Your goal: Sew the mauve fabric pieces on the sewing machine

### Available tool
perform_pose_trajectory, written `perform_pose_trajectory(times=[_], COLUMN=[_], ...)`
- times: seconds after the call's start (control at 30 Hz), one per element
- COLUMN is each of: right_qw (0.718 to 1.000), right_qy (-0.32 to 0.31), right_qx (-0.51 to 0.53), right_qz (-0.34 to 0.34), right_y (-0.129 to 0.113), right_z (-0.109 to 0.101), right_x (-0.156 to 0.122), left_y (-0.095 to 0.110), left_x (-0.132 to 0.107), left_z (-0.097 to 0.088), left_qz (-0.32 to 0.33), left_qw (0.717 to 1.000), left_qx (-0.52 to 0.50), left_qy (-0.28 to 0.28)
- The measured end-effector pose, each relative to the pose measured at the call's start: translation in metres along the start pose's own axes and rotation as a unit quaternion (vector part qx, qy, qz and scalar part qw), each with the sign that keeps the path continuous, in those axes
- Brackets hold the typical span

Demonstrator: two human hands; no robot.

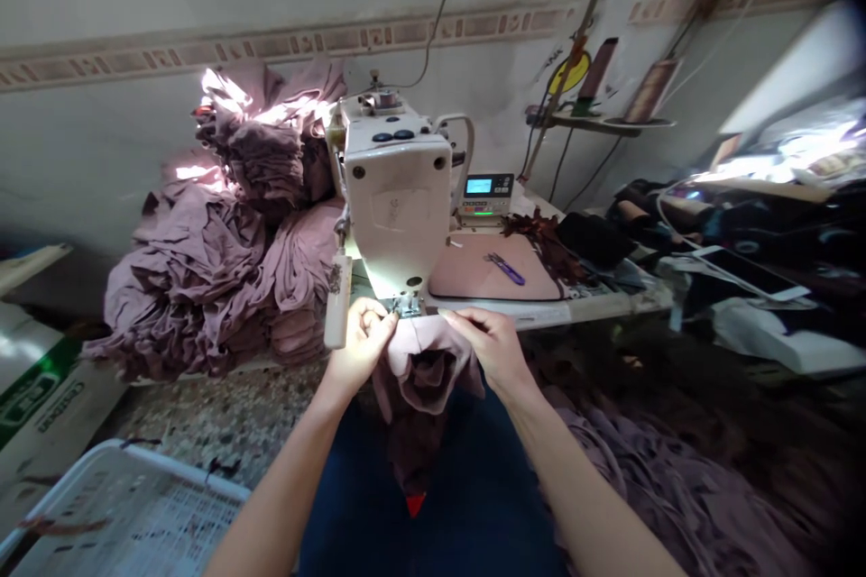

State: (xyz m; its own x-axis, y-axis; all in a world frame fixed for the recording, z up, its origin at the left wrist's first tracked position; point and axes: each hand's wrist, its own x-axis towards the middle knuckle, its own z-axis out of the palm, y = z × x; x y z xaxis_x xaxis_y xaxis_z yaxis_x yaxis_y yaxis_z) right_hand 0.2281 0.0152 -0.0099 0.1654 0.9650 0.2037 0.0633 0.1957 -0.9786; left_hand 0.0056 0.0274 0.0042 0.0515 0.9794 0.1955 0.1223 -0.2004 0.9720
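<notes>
A white sewing machine (396, 203) stands on the table straight ahead. A mauve fabric piece (425, 362) lies under its presser foot (406, 304) and hangs down over my lap. My left hand (362, 338) pinches the fabric just left of the foot, fingers closed on the cloth. My right hand (488, 344) grips the fabric's right edge, fingertips near the foot.
A big heap of mauve fabric (223, 243) fills the table's left. A purple snipper (506, 270) lies on a pink piece right of the machine, by a control panel (487, 190). A phone (750, 272) rests at the right. A white basket (115, 509) sits lower left. More fabric (677, 487) lies lower right.
</notes>
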Motion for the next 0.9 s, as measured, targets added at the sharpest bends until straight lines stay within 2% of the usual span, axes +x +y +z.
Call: perform_pose_trajectory(times=[0.2, 0.33, 0.43, 0.57, 0.63, 0.7, 0.77, 0.83, 0.9], right_qw=[1.000, 0.999, 1.000, 0.994, 0.990, 0.988, 0.982, 0.963, 0.946], right_qy=[0.006, -0.007, 0.006, 0.089, 0.108, 0.069, -0.004, -0.081, -0.135], right_qx=[0.027, 0.036, 0.021, 0.031, 0.055, 0.088, 0.136, 0.198, 0.239], right_qz=[0.009, 0.022, 0.019, 0.046, 0.076, 0.103, 0.133, 0.162, 0.174], right_y=[0.010, 0.022, 0.035, 0.053, 0.059, 0.061, 0.060, 0.055, 0.049], right_z=[-0.003, -0.004, -0.005, 0.001, 0.012, 0.029, 0.049, 0.066, 0.074], right_x=[0.007, 0.000, -0.012, -0.036, -0.050, -0.064, -0.076, -0.084, -0.089], left_y=[0.002, -0.003, -0.014, -0.028, -0.030, -0.028, -0.025, -0.024, -0.026], left_x=[0.010, 0.001, -0.016, -0.037, -0.039, -0.034, -0.025, -0.016, -0.014], left_z=[0.004, 0.000, -0.012, -0.037, -0.048, -0.054, -0.057, -0.055, -0.050], left_qz=[-0.015, -0.033, -0.049, -0.111, -0.117, -0.091, -0.057, -0.034, -0.026], left_qw=[0.999, 0.998, 0.998, 0.993, 0.993, 0.995, 0.995, 0.991, 0.988], left_qx=[-0.034, -0.060, -0.032, 0.012, 0.013, 0.022, 0.055, 0.099, 0.127], left_qy=[-0.019, 0.004, 0.021, -0.044, -0.027, 0.025, 0.066, 0.080, 0.079])
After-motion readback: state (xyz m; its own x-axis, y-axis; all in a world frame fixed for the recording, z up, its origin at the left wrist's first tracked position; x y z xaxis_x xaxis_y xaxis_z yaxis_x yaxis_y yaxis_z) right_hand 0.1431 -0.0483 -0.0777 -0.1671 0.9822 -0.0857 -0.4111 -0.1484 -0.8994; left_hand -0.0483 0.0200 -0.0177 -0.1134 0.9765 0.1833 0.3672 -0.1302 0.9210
